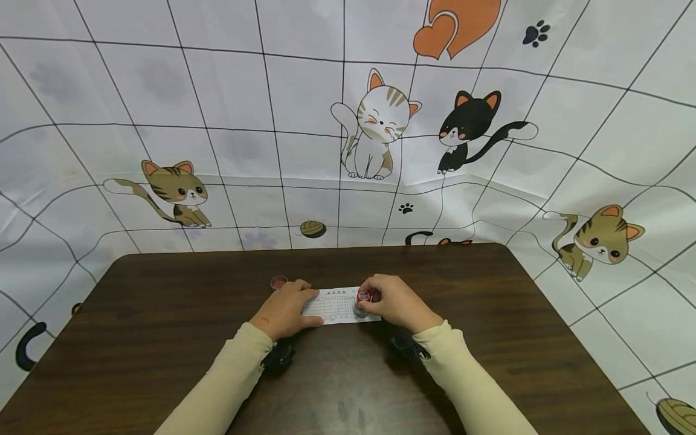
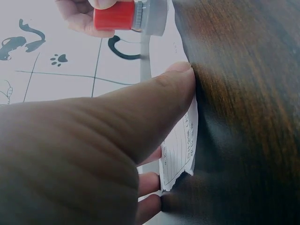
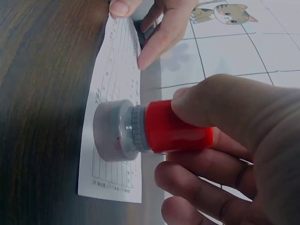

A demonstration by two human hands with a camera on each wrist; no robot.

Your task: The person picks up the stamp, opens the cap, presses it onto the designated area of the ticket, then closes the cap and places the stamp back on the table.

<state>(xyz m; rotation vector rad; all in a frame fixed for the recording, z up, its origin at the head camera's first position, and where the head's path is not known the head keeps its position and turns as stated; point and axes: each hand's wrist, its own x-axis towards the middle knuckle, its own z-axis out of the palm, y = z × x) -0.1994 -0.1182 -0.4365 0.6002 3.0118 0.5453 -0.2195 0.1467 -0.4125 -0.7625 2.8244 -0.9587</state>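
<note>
A printed paper slip (image 1: 339, 305) with table lines lies on the table under both hands. My left hand (image 1: 286, 307) rests on its left end, thumb along the near edge and fingers toward the far edge. The left wrist view shows a torn, jagged short edge on the slip there. With thumb and fingers, my right hand (image 1: 396, 300) grips the red handle of a round stamp (image 3: 157, 129). The stamp stands upright with its clear grey base over the slip's right part. Whether its face touches the paper is hidden.
Just beyond my left hand sits a small round reddish, clear-rimmed lid or dish (image 1: 279, 282). The dark wooden table (image 1: 179, 314) reaches a white cloth (image 1: 304, 151) printed with cats, hung behind it. Dark devices are strapped at both wrists.
</note>
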